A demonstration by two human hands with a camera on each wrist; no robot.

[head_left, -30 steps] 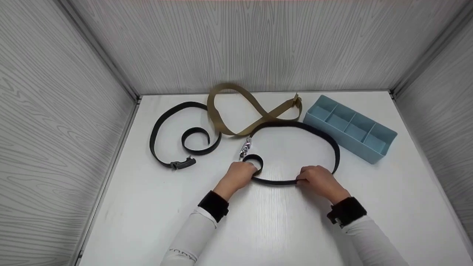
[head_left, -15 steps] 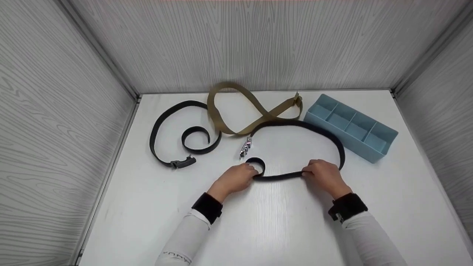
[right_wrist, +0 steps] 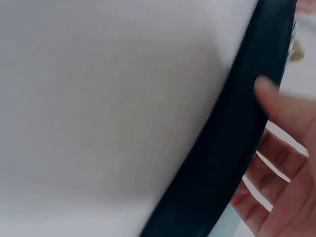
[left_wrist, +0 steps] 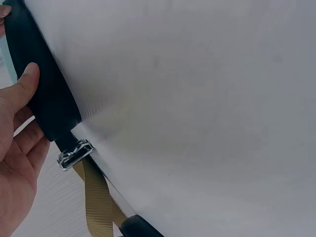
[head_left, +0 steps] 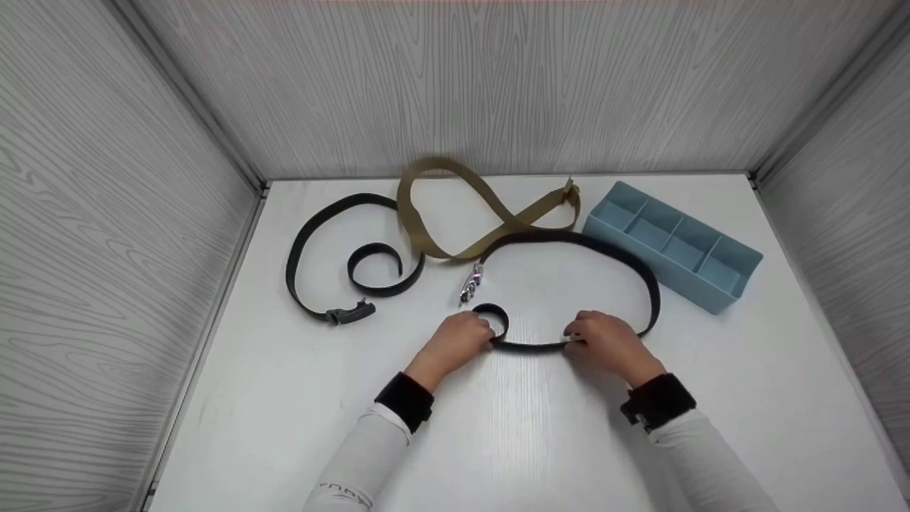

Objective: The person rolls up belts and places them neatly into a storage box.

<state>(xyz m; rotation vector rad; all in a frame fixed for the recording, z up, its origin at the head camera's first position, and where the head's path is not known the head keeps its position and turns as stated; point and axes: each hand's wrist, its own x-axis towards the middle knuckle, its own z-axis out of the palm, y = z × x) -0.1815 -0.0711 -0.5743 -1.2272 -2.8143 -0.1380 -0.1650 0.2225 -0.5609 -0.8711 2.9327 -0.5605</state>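
Observation:
A black belt [head_left: 554, 236] with a silver buckle [head_left: 471, 283] stands on its edge in a wide loop on the table. My left hand [head_left: 455, 345] pinches it beside the small coil at its tail. In the left wrist view the thumb presses the strap [left_wrist: 44, 84], with the fingers behind it. Farther right along the near side of the loop, my right hand [head_left: 608, 345] holds the same belt between thumb and fingers. The right wrist view has that thumb on the strap [right_wrist: 222, 138] and the fingers spread behind, partly hidden.
A second black belt [head_left: 297, 242] with a dark buckle [head_left: 352, 311] lies loosely curled at the left. The tan webbing belt [head_left: 419, 235] crosses itself at the back. At the back right stands a blue four-compartment box [head_left: 689, 284], close to the held belt.
My right hand first moved slightly right and away, stretching the belt, then came back left and nearer. The left hand stayed almost in place by the coil, which shifted slightly right.

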